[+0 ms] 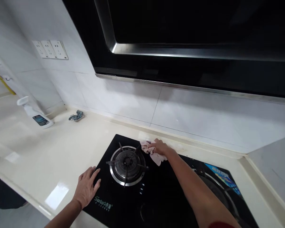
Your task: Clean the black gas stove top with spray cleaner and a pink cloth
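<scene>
Pink cloth [158, 158], partly hidden by right hand [160, 147], stove [166, 190] cut off below

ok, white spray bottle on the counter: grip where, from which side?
Spray bottle: probably the neck, coming from the front edge of the counter. It looks slimmest below the trigger head, and the wall rises behind.

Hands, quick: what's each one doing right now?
Left hand: open, fingers spread at the edge of the stove.
Right hand: closed, holding a pink cloth.
</scene>
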The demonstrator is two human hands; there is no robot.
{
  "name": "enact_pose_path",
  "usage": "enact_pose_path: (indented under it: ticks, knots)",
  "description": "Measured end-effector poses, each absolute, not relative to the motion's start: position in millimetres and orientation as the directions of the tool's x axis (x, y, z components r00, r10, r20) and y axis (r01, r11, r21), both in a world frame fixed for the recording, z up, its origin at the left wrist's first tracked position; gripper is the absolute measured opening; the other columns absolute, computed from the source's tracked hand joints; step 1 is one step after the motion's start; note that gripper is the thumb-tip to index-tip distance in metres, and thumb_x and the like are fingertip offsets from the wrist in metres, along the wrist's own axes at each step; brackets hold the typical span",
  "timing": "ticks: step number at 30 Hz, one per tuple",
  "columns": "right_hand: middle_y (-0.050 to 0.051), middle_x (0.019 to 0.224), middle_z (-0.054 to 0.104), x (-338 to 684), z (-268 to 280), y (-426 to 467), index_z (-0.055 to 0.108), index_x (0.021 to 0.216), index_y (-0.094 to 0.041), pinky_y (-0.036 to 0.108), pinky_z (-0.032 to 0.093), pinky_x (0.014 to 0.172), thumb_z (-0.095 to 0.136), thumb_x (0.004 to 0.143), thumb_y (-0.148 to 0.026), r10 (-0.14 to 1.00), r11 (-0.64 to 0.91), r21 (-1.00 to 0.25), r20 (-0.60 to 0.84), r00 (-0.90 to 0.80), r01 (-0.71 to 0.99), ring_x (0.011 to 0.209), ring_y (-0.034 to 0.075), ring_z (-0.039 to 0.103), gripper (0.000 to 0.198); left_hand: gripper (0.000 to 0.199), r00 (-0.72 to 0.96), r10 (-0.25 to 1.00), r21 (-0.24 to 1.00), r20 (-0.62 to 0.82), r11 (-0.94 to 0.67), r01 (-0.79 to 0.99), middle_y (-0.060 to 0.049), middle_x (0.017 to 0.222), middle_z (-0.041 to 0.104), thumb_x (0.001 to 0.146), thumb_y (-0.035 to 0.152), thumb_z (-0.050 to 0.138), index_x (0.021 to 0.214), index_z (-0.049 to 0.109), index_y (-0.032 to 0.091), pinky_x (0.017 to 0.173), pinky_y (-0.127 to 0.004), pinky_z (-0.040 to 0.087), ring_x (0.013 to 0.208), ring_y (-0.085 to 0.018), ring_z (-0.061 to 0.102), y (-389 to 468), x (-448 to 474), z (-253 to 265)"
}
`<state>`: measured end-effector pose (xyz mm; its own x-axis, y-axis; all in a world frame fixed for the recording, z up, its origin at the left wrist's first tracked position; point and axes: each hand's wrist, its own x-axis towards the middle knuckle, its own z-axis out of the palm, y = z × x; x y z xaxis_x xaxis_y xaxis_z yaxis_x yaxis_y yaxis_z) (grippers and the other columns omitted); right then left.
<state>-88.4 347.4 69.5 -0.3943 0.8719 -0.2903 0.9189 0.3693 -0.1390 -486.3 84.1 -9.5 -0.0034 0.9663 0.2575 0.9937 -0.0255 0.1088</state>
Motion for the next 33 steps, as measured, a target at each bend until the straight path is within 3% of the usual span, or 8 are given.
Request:
enact_pose_path:
  ticks: [6,9,12,14,19,24,28,33]
  knots:
    - [0.014,0.156,0.030,-58,46,202,0.056,0.137,-0.029,0.054,0.031,0.103,0.057,0.087,-0.033,0.937,0.252,-0.094,-0.225,-0.267,0.963,0.131,0.040,0.038,0.050,0.048,-0.007,0.966,0.130,0.259,-0.028,0.991,-0.011,0.139,0.059,0.096,0.045,0.042,0.135,0.060,0.023,0.104,-0.047,0.043,0.131,-0.029,0.051,88,-488,-10]
    - [0.011,0.159,0.028,-56,32,143,0.060,0.128,-0.030,0.056,0.029,0.105,0.066,0.079,-0.036,0.901,0.360,-0.178,-0.189,-0.391,0.916,0.127,0.040,0.041,0.050,0.051,-0.008,0.971,0.130,0.241,-0.024,0.991,-0.012,0.139,0.059,0.095,0.046,0.040,0.135,0.059,0.023,0.103,-0.047,0.043,0.132,-0.029,0.051,90,-492,-13]
    - [0.008,0.153,0.037,-53,31,127,0.062,0.123,-0.033,0.053,0.029,0.107,0.072,0.074,-0.035,0.826,0.468,-0.276,-0.201,-0.527,0.840,0.125,0.036,0.043,0.050,0.054,-0.016,0.974,0.129,0.225,-0.014,0.992,-0.012,0.140,0.058,0.094,0.048,0.038,0.137,0.058,0.023,0.103,-0.047,0.043,0.133,-0.029,0.050,92,-496,-16]
    - [0.008,0.147,0.043,-53,37,139,0.062,0.122,-0.033,0.052,0.030,0.107,0.073,0.074,-0.034,0.803,0.487,-0.303,-0.214,-0.556,0.820,0.126,0.035,0.043,0.050,0.056,-0.018,0.976,0.124,0.215,-0.009,0.992,-0.011,0.142,0.057,0.094,0.049,0.035,0.138,0.057,0.023,0.103,-0.047,0.043,0.134,-0.029,0.048,93,-498,-17]
    - [0.010,0.150,0.037,-64,55,200,0.057,0.130,-0.031,0.051,0.035,0.104,0.066,0.079,-0.028,0.873,0.387,-0.294,-0.188,-0.450,0.874,0.129,0.035,0.041,0.051,0.062,-0.007,0.979,0.101,0.206,-0.014,0.995,-0.012,0.141,0.057,0.094,0.053,0.030,0.139,0.056,0.021,0.103,-0.047,0.043,0.134,-0.029,0.048,94,-500,-16]
    - [0.008,0.126,0.052,-56,70,272,0.065,0.119,-0.027,0.037,0.042,0.091,0.060,0.081,-0.019,0.916,0.298,-0.320,-0.168,-0.364,0.899,0.107,0.025,0.054,0.039,0.062,0.001,0.979,0.090,0.202,-0.019,0.996,-0.012,0.141,0.057,0.093,0.053,0.029,0.139,0.057,0.021,0.103,-0.046,0.044,0.133,-0.029,0.049,96,-502,-16]
    - [0.009,0.115,0.055,-2,102,324,0.064,0.121,-0.022,0.033,0.044,0.088,0.053,0.086,-0.020,0.948,0.247,-0.320,-0.118,-0.297,0.915,0.099,0.022,0.054,0.037,0.059,-0.011,0.981,0.100,0.192,-0.008,0.995,-0.011,0.141,0.057,0.094,0.052,0.031,0.139,0.056,0.023,0.104,-0.046,0.044,0.133,-0.029,0.049,94,-502,-16]
    - [0.007,0.124,0.052,70,132,348,0.064,0.125,-0.026,0.033,0.043,0.096,0.052,0.087,-0.020,0.933,0.302,-0.264,-0.113,-0.341,0.916,0.110,0.020,0.052,0.040,0.060,-0.032,0.986,0.123,0.165,0.012,0.992,-0.012,0.142,0.056,0.094,0.053,0.032,0.140,0.056,0.023,0.105,-0.048,0.042,0.133,-0.030,0.049,93,-498,-13]
